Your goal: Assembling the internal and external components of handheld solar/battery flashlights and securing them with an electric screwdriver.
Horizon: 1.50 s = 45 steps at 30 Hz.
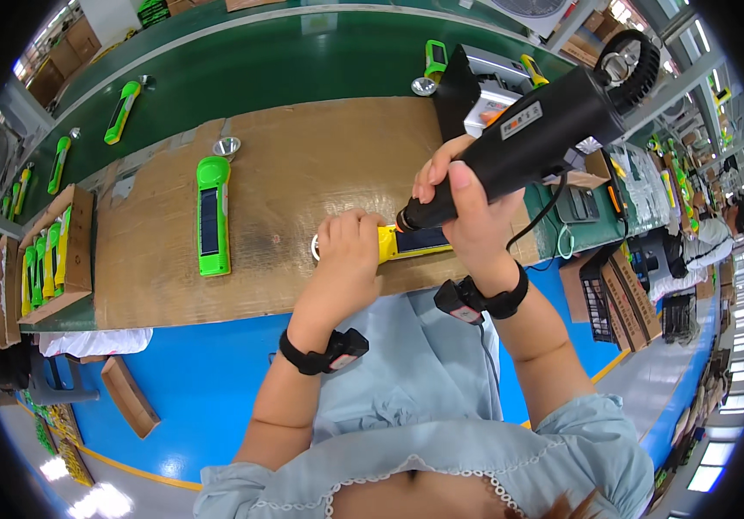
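Note:
A yellow flashlight [387, 244] with a dark solar panel lies across the cardboard in front of me. My left hand [348, 255] is closed over its left end, hiding most of that part. In my right hand [478, 203] is a black electric screwdriver [554, 125], tilted, with its tip down at the flashlight's yellow body just beside my left fingers. Whether the tip touches a screw I cannot see. To the left, a green flashlight [213, 216] lies lengthwise, with a loose silver reflector cup [227, 147] at its far end.
Cardboard [303, 147] covers part of the green bench. A box [82, 251] of several flashlights stands at the left edge. Behind the screwdriver is a metal-and-black device [484, 73]. The screwdriver's cord [532, 229] loops down on the right. More green flashlights [123, 112] lie farther back.

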{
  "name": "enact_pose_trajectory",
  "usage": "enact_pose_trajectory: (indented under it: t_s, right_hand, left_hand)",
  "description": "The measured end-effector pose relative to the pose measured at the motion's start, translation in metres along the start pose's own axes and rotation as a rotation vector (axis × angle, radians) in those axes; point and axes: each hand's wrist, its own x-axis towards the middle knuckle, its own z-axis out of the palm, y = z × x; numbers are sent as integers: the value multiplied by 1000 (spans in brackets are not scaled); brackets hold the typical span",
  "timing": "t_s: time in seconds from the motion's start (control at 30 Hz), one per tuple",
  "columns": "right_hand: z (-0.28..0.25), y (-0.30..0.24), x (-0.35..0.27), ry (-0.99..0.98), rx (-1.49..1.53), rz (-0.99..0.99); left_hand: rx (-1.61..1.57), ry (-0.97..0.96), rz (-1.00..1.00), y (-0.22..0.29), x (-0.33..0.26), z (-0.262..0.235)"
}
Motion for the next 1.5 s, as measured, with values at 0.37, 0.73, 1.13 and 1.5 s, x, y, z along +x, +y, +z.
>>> enact_pose_trajectory:
  t_s: [0.37, 0.73, 1.13, 1.5]
  right_hand:
    - [8, -4, 5, 71, 115, -65]
    - [-20, -12, 16, -513, 622, 119]
    - [-12, -5, 8, -422, 486, 107]
    - [-16, -4, 11, -346, 371, 96]
  left_hand:
    - [-23, 25, -28, -1, 0, 3]
    - [-14, 18, -68, 12, -20, 8]
    - [47, 71, -57, 15, -27, 16]
    - [15, 36, -54, 14, -20, 8]
